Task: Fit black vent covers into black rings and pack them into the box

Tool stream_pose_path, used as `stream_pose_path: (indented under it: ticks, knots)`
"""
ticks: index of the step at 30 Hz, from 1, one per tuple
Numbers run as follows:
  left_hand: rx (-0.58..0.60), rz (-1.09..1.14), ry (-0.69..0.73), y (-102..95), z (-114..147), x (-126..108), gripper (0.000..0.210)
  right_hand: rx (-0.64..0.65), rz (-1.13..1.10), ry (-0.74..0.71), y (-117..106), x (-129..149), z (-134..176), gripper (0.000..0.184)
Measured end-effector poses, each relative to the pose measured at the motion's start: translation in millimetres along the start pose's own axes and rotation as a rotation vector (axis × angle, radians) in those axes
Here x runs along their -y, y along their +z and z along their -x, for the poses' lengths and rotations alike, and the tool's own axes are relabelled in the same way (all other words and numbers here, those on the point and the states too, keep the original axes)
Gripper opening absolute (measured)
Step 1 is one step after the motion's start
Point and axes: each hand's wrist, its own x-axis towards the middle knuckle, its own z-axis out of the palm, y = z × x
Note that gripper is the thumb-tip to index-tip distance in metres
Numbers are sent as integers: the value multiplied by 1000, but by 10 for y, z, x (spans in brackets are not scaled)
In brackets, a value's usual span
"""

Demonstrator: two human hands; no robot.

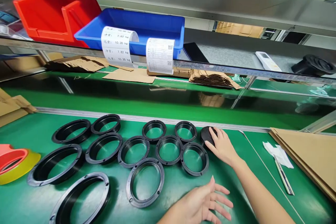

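My right hand (223,145) reaches to the back of the green bench, its thumb and fingers around a black round cap-like part (206,133); the fingers partly cover it. Nearer to me, my left hand (204,201) is held over the bench with fingers spread and nothing in it. Several black flanged rings lie to the left of my hands. The closest to the right hand are a ring (204,159) and a smaller ring (194,131). A larger ring (128,185) lies left of my left hand, and the biggest ring (61,204) is at the front left.
A red-and-yellow tape roll (23,175) sits at the left edge. Flat cardboard (307,157), a knife (285,178) and white tissue (278,154) lie right. On the overhead shelf are a red bin (49,15), a blue tray (160,24), a label strip (115,47) and a white remote (267,62).
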Motion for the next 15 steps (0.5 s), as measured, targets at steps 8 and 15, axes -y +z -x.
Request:
stream_pose_path:
  ticks: [8,15]
  knots:
    - [-41,-80,-26,207,39,19,81,-156,-17,127,-720,183,267,63]
    - [-154,-243,95,107,-102,36,70,-1,-107,202,-354,-16,386,59]
